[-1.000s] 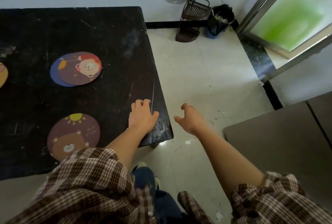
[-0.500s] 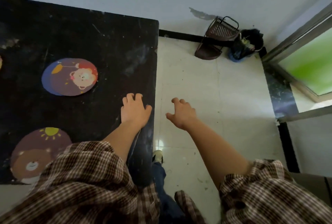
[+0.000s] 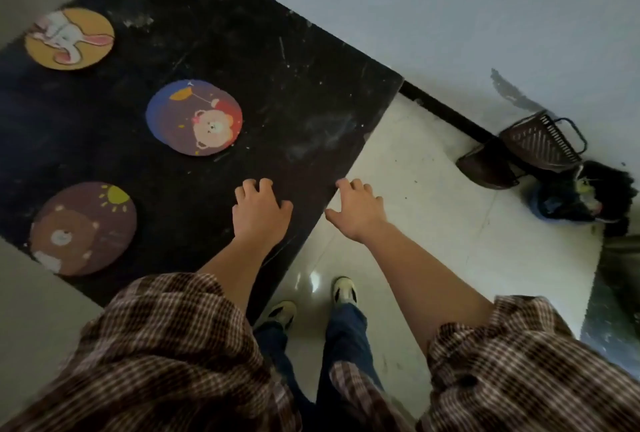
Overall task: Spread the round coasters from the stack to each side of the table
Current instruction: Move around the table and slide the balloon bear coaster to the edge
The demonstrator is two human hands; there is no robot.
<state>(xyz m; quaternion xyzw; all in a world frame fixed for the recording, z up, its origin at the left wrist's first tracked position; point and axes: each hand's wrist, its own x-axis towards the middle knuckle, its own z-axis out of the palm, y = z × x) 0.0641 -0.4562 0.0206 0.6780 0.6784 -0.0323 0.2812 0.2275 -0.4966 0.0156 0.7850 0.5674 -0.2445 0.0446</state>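
A person in a brown plaid shirt leans over a black table that runs diagonally from the upper left of the frame toward the lower centre, its scuffed top catching pale streaks of light. The left hand lies palm down on the tabletop near the table's right edge, fingers loosely spread and holding nothing. The right hand hangs just past that edge over the pale tiled floor, fingers open and slightly curled, thumb pointing toward the table, also empty.

Three groups of round coasters lie flat on the table, well apart from one another. At centre left, the remaining stack shows a pink bear with its head toward the lower right of the frame; a blue coaster peeks out beneath it on the left side. At lower left, a brown bear coaster with a yellow sun sits close to the table's near edge, the sun toward the upper right. At upper left, a yellow rabbit coaster lies with the ears stretching to the right.

Against the wall at right stands a dark dustpan beside a black brush.
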